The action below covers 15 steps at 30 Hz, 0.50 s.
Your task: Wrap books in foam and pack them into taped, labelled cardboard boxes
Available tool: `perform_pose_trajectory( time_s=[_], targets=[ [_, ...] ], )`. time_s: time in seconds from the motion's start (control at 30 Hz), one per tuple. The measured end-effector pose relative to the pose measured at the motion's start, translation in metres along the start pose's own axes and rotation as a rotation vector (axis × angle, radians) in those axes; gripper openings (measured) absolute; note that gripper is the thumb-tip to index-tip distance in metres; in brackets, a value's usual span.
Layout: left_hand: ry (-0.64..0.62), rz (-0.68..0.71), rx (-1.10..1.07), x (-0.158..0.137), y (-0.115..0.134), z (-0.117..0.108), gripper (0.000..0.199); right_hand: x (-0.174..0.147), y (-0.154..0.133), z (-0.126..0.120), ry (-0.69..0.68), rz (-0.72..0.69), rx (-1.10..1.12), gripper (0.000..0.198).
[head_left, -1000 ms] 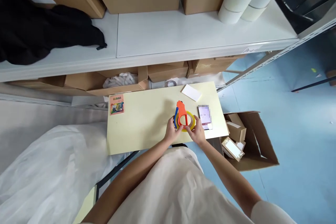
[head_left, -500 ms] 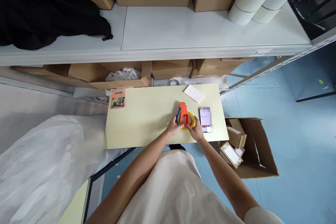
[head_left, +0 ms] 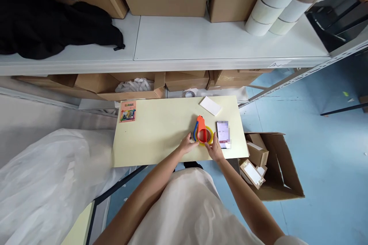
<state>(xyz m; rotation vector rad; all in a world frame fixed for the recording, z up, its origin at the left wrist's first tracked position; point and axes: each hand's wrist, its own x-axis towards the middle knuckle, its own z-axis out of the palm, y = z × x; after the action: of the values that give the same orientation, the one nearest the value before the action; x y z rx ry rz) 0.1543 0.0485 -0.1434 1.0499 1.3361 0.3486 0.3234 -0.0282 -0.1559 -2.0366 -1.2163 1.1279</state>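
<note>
An orange tape dispenser (head_left: 201, 122) with a blue part along its left side lies on the pale yellow table (head_left: 155, 130). In it sits a roll of yellow tape (head_left: 211, 134). My left hand (head_left: 187, 145) is at the lower left of the dispenser, thumb and fingers apart, with a small gap to it. Close against the roll's lower right edge is my right hand (head_left: 215, 150), also with spread fingers; whether its thumb touches the roll is hard to tell. A phone (head_left: 223, 134) with a lit screen lies just right of that hand.
A white card-like block (head_left: 210, 105) and a pink printed card (head_left: 128, 111) lie on the table. Behind stands a shelf (head_left: 224, 44) with cartons and white rolls (head_left: 264, 9). An open carton (head_left: 290, 172) holding small boxes is at the right, white plastic sheeting (head_left: 57, 183) at the left.
Both hands have loosened from the tape dispenser, which now rests on the table. My left hand has drawn slightly left and down. The whole view has shifted a little.
</note>
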Motion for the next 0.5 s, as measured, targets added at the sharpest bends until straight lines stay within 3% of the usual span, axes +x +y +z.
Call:
perform_pose_trajectory(
  time_s=[0.13,0.3,0.4,0.5],
  targets=[
    [0.025,0.029,0.18,-0.016,-0.004,-0.02,0.065,-0.015,-0.005,-0.005,0.126,-0.085,-0.077,0.077],
    [0.039,0.279,0.408,-0.06,-0.014,-0.056,0.044,-0.035,-0.016,-0.012,0.227,-0.397,-0.215,0.061],
    [0.073,0.244,0.438,-0.091,-0.023,-0.076,0.041,-0.041,-0.027,-0.01,0.183,-0.587,-0.256,0.055],
    [0.137,0.194,0.442,-0.115,-0.031,-0.091,0.036,-0.038,-0.04,0.002,0.048,-0.704,-0.292,0.047]
  ],
)
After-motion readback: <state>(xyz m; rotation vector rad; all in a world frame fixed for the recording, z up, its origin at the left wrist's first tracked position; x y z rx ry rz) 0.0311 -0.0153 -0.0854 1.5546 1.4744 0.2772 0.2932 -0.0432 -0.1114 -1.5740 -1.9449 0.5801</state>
